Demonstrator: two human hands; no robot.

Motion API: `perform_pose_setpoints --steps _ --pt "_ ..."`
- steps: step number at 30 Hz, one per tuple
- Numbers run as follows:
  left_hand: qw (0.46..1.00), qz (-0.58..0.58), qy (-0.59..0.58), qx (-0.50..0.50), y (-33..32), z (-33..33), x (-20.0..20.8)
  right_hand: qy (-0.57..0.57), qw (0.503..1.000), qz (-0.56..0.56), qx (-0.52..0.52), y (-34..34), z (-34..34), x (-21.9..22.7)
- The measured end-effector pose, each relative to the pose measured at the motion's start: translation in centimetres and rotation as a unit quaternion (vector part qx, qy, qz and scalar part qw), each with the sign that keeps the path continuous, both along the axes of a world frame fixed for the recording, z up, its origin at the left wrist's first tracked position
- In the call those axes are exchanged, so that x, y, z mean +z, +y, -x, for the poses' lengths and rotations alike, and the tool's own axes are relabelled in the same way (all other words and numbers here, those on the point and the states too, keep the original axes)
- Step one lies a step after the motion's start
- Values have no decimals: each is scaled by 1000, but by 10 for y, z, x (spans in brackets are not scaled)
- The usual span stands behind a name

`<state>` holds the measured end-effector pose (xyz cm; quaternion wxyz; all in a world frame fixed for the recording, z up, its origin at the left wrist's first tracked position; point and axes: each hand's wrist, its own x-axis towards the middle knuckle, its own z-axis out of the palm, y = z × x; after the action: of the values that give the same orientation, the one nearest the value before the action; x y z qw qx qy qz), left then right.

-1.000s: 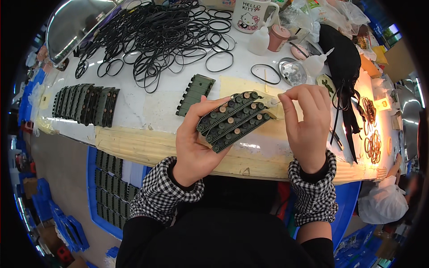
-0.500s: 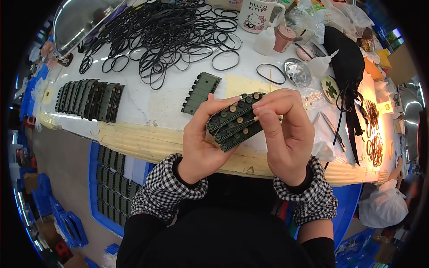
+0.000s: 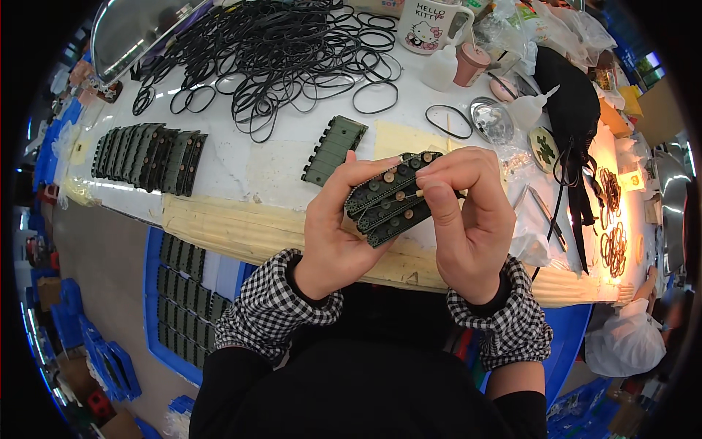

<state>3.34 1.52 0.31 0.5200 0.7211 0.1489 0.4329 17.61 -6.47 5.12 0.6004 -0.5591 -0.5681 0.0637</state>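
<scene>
My left hand (image 3: pixel 338 233) is closed around several dark green toy-tank side pieces (image 3: pixel 387 192), stacked at a slant, with brown and dark round wheels along their faces. At their right end my right hand (image 3: pixel 472 216) has thumb and fingertips pinched together. A thin pale stick (image 3: pixel 420 194) shows a little between those fingertips; most of it is hidden. Just beyond my left hand lies a flat green ribbed piece (image 3: pixel 333 150). Farther left on the table stands a row of similar green pieces (image 3: pixel 150 159), some with wheels showing.
Black rubber loops (image 3: pixel 278 55) lie heaped at the back. A mug (image 3: pixel 431 28), a squeeze bottle (image 3: pixel 440 68) and a pink cup (image 3: pixel 470 64) stand back right. A black bag (image 3: pixel 563 95) lies farther right. Below left, a blue tray (image 3: pixel 153 307) holds more green pieces.
The whole view has shifted slightly, so the table things appear a little farther right. The green pieces in my hands tip very slightly; both hands keep their hold.
</scene>
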Motion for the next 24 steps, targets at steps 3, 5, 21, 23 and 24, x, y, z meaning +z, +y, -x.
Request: perform_pose_setpoints --steps 3,5,21,23,24 --pt "1000 -4 2 0 1 0 0 33 999 17 6 -3 0 2" --pt "1000 -9 3 6 0 1 1 43 999 8 -8 -6 -4 3" --pt "999 22 6 30 1 1 -2 -310 914 -23 -262 -18 -45 15" --pt "999 17 11 27 1 2 -2 -192 965 -54 -168 -20 -35 17" --pt "1000 11 10 23 1 2 -3 -131 982 -68 -121 -20 -30 19"
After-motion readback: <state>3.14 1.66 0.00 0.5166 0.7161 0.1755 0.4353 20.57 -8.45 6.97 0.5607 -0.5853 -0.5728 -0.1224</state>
